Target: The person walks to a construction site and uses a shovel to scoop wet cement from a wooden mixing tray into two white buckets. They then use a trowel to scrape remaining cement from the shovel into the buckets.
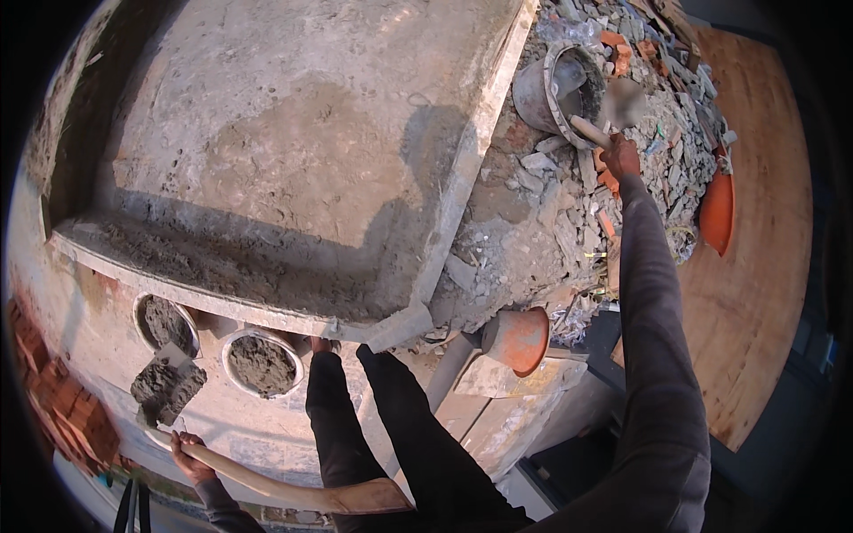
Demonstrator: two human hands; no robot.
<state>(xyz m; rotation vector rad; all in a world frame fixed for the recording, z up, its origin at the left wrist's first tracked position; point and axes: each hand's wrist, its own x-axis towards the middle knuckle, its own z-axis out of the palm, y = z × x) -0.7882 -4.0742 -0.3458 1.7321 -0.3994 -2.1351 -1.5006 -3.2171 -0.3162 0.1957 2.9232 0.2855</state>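
My left hand [188,457] is closed round the long, pale wooden handle [267,484] of a shovel. Its blade bears a heap of wet grey mortar [167,386], partly over the rim of one mortar bucket [142,320]. A second bucket of mortar [262,364] stands to its right. Far right, my right hand [620,158] grips a short wooden handle [590,131] that reaches across the rim of a grey, cement-stained bucket [531,96]. That bucket lies tipped on rubble. What the short handle belongs to I cannot make out.
A low-walled, cement-crusted mixing trough [458,178] spans the upper middle. Rubble [569,213] with broken bricks lies right of it. An orange tub [518,342], another orange tub [716,213] and a plywood sheet [755,133] are at right. Stacked red bricks [71,409] stand far left.
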